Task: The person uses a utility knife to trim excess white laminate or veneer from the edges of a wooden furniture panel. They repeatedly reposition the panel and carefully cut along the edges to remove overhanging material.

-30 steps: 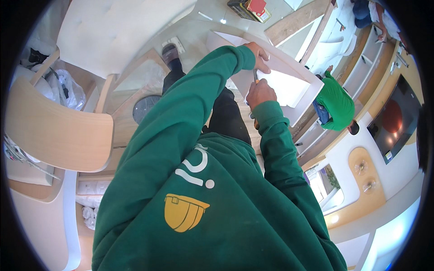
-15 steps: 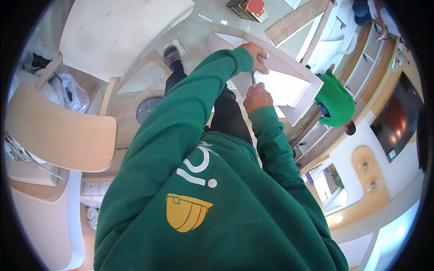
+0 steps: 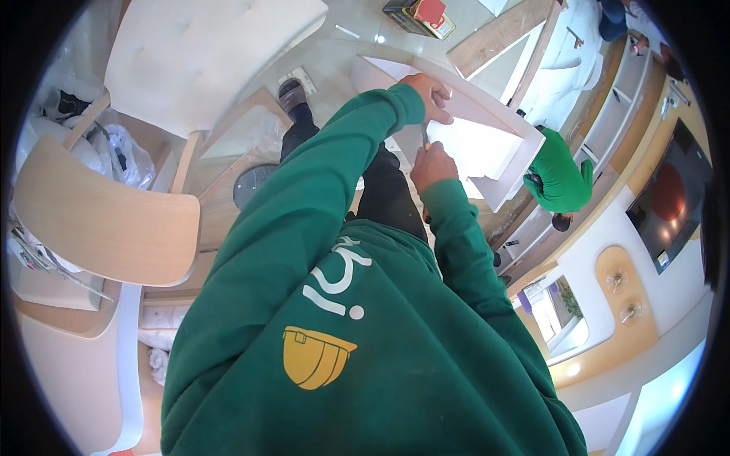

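Just below the left grip (image 3: 426,96), which touches the white box (image 3: 475,95) (pinching or merely resting, we cannot tell), we see the right grip (image 3: 436,167) curled around a slim tool (image 3: 425,137), slightly lower than a second ago; we judge that work remains at the box, beside both grips.

From here I see a pale, shiny floor (image 3: 334,64), its edges mostly hidden from me. A boxy tin (image 3: 409,20) stands on it; a thin white strip (image 3: 347,31) lies near that, and away from both a dark shoe (image 3: 291,93) overlaps a flat white piece (image 3: 307,77).
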Tool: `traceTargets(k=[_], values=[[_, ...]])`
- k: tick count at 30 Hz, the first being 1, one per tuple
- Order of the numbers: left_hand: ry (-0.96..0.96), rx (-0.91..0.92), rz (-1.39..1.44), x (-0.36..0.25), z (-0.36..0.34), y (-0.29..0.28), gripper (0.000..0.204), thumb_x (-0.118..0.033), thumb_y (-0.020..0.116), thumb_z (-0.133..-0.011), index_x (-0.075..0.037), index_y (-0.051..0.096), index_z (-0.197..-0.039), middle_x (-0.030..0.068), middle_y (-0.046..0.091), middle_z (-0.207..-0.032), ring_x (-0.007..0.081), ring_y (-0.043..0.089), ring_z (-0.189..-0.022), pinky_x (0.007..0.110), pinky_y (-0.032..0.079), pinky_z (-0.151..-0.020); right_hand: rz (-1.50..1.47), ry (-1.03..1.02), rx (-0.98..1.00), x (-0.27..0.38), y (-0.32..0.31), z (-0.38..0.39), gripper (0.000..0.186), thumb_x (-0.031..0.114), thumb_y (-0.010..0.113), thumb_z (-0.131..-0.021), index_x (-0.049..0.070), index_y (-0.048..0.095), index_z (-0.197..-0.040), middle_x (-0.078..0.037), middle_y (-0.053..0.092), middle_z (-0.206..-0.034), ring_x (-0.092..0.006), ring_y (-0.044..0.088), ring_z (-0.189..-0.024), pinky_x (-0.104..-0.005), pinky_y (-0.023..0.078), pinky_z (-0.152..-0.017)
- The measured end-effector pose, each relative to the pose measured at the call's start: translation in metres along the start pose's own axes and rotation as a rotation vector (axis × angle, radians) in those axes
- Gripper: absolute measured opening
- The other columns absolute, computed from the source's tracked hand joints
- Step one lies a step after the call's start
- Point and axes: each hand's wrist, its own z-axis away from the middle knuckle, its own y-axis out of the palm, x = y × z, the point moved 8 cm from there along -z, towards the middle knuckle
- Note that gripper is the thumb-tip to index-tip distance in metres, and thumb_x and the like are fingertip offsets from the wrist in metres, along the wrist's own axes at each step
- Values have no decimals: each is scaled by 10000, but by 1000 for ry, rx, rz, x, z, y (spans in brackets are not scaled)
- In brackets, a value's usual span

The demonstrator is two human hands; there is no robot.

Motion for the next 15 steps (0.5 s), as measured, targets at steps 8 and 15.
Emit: traceTargets(k=[8, 15], values=[[-25, -6, 49, -3, 3, -1, 568, -329, 855, -622, 9, 678, -1043, 98, 704, -902, 181, 651, -886, 286, 500, -835, 59, -23, 27, -4, -1, 16, 225, 186, 476, -929, -38, 464, -937, -294, 639, -798, -451, 641, -783, -505, 516, -717], [-29, 1, 20, 0, 1, 0, 549, -314, 854, -629, 19, 679, -1028, 91, 704, -876, 172, 650, -867, 281, 502, -821, -38, -41, -48, -2, 8, 7, 239, 196, 490, -929, -41, 468, -915, -283, 632, -763, -451, 636, -749, -509, 506, -683]])
